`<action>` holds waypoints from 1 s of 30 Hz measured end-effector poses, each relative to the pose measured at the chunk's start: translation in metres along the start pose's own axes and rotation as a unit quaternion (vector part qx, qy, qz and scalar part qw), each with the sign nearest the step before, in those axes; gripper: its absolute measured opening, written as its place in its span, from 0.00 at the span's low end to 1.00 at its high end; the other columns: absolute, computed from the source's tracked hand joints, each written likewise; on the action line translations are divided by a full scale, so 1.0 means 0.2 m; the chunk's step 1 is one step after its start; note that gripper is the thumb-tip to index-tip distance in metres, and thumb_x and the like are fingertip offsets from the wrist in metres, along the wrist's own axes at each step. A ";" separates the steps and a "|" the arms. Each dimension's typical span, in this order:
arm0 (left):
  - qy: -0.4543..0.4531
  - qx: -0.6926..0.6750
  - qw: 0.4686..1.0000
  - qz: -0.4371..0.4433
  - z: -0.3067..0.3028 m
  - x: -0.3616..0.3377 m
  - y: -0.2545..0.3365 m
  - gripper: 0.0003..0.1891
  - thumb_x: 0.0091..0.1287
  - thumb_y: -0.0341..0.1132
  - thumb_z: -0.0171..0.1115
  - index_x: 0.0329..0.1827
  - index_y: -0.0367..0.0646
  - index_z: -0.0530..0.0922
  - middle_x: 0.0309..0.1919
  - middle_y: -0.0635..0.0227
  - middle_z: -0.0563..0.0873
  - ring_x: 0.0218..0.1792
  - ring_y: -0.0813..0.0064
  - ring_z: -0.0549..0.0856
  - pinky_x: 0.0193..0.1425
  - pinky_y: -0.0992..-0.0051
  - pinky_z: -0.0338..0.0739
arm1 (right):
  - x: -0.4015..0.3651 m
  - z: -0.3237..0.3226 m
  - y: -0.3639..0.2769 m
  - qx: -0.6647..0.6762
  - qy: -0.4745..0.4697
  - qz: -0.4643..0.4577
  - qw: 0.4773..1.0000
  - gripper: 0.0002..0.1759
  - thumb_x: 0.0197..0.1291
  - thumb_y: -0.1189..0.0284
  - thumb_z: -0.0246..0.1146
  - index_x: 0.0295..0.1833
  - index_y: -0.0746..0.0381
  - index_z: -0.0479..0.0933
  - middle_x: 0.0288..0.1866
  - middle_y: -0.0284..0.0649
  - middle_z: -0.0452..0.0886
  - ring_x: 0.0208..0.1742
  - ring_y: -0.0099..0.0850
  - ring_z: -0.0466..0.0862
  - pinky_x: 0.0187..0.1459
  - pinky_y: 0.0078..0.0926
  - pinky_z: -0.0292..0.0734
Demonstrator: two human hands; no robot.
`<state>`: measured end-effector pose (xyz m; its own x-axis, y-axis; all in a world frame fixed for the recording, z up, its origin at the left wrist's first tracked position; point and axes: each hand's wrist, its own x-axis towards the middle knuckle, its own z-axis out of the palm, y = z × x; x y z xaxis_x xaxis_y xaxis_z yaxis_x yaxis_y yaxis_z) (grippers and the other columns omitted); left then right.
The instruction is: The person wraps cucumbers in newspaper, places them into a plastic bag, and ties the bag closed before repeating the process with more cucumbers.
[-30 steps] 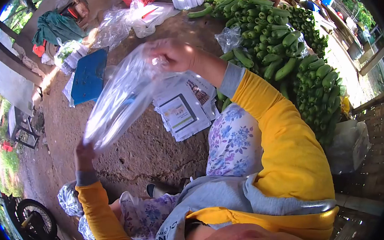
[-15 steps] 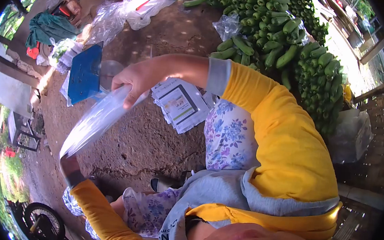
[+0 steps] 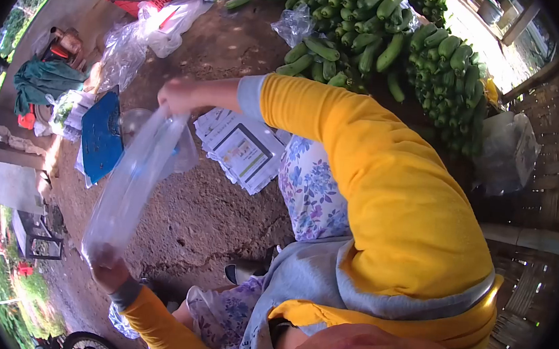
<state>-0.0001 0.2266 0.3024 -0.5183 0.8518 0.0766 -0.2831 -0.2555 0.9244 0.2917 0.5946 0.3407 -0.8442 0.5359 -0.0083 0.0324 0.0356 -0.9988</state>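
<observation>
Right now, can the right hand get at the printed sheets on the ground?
Looks like yes: the printed sheets lie close to the right hand, bare side up, only partly under its forearm. It grips the clear plastic bag, though, so it would probably need to let go.

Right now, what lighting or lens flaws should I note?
Head view: fisheye curvature with black corners and blue fringing along the left edge; sunlit ground blown out at upper right, beyond the green vegetables; pale sheen on the clear plastic bag; left hand dim, its fingers indistinct through the plastic; printed sheets too small to read.
</observation>
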 end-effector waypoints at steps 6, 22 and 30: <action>0.081 0.254 0.946 -0.185 0.05 0.05 -0.15 0.14 0.68 0.31 0.53 0.54 0.36 0.73 0.37 0.63 0.81 0.38 0.75 0.80 0.36 0.76 0.76 | 0.11 0.07 -0.02 0.320 -0.037 -0.027 0.946 0.09 0.62 0.75 0.54 0.41 0.66 0.78 0.37 0.43 0.82 0.33 0.36 0.80 0.39 0.37 0.78; 0.096 0.018 0.994 0.038 -0.29 0.12 0.03 0.22 0.65 0.28 0.48 0.62 0.24 0.65 0.64 0.45 0.69 0.66 0.55 0.69 0.72 0.60 0.62 | 0.03 0.03 0.07 -0.334 -0.140 -0.132 0.923 0.22 0.48 0.65 0.67 0.50 0.62 0.80 0.43 0.43 0.84 0.41 0.38 0.83 0.46 0.37 0.75; -0.113 -0.049 0.992 -0.024 0.42 -0.14 0.12 0.21 0.62 0.25 0.53 0.60 0.46 0.69 0.26 0.77 0.70 0.22 0.85 0.65 0.27 0.81 0.65 | 0.23 -0.15 0.23 0.279 0.121 0.091 0.948 0.09 0.59 0.78 0.52 0.42 0.65 0.76 0.33 0.43 0.82 0.35 0.36 0.84 0.36 0.36 0.82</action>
<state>0.0751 0.2355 0.3537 -0.3114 0.9418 0.1264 -0.3856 -0.2468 0.8890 0.2703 0.6464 0.2967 -0.7027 0.6700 -0.2394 -0.1794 -0.4925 -0.8516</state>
